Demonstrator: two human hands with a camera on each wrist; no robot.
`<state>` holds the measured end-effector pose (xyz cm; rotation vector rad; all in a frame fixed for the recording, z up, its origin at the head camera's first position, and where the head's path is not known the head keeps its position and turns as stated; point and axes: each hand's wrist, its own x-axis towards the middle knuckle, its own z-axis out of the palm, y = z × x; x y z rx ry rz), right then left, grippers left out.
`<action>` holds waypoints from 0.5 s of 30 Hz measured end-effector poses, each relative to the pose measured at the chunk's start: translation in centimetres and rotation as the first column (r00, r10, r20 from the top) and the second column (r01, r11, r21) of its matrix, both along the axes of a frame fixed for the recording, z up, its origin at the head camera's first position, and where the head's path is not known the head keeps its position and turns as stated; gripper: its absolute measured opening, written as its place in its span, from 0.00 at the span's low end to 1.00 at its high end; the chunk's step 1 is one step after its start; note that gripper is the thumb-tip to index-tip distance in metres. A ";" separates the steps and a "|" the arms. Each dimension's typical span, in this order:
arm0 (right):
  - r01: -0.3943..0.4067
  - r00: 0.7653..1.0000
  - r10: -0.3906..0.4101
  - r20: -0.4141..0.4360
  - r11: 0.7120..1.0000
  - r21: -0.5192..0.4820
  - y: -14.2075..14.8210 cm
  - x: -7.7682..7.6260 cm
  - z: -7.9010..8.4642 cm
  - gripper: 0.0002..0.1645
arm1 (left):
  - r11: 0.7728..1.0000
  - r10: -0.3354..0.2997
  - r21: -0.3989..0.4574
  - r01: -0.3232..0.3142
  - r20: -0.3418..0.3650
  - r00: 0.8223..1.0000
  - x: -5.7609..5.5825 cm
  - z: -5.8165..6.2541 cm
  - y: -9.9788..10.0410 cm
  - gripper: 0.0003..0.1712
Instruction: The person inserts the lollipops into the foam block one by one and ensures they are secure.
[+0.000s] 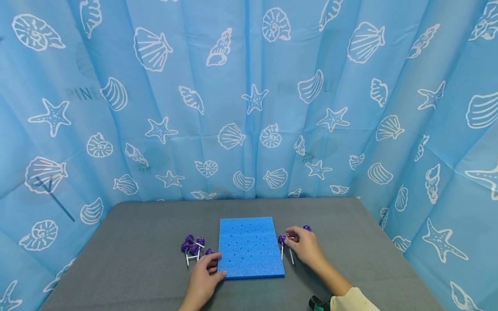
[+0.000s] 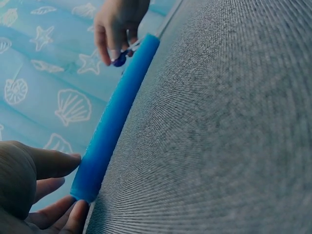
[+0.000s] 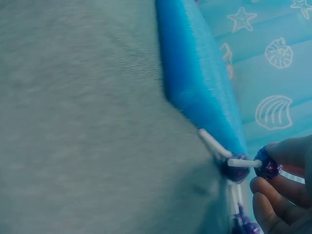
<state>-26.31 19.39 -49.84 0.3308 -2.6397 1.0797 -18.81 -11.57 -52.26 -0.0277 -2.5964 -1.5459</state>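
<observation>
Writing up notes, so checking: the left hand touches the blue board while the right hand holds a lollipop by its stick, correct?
The stick is wrong: the right wrist view shows the right hand holding the lollipop by its purple head. The rest stands.

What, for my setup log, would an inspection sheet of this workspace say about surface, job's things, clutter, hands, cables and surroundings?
Surface: gray table, fabric-like texture.
Job's things: blue board, lying flat, dotted with small holes; purple lollipops to its left and right.
Clutter: dark object beside the right sleeve, cut off by the frame, too little visible to name.
Hands: left hand holds the board's near left corner; right hand pinches one lollipop by its candy end, stick pointing out.
Cables: nothing seen.
Surroundings: blue curtain with white shells and starfish, behind the table.
</observation>
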 end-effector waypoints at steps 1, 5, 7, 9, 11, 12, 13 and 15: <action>-0.005 1.000 0.005 -0.012 1.000 -0.006 0.0 -0.2 0.2 0.14 | 1.000 -0.002 -0.002 0.002 0.001 1.000 0.0 0.0 0.0 0.27; -0.026 0.998 0.025 -0.050 0.999 -0.023 -0.3 -0.9 0.8 0.14 | 1.000 -0.015 -0.009 0.015 0.010 1.000 0.0 0.1 -0.1 0.27; -0.029 0.998 0.027 -0.061 0.999 -0.024 -0.6 -1.2 1.2 0.13 | 1.000 -0.017 -0.010 0.017 0.018 1.000 0.0 0.1 -0.1 0.27; -0.030 0.997 0.028 -0.065 0.999 -0.029 -0.8 -1.5 1.6 0.12 | 1.000 -0.017 -0.011 0.017 0.025 1.000 0.0 0.1 -0.2 0.28; -0.033 0.997 0.031 -0.071 0.999 -0.037 -1.2 -1.8 2.0 0.11 | 1.000 -0.017 -0.010 0.018 0.030 0.999 0.0 0.1 -0.2 0.28; -0.034 0.997 0.031 -0.076 0.999 -0.042 -1.3 -2.0 2.2 0.11 | 1.000 -0.020 -0.009 0.020 0.030 0.999 0.0 0.1 -0.3 0.28; -0.037 0.996 0.033 -0.081 0.998 -0.048 -1.5 -2.2 2.4 0.10 | 1.000 -0.023 -0.008 0.023 0.033 0.999 0.0 0.0 -0.3 0.27; -0.040 0.994 0.035 -0.099 0.998 -0.052 -1.8 -2.5 2.7 0.10 | 1.000 -0.027 -0.004 0.027 0.032 0.999 0.0 -0.1 -0.3 0.27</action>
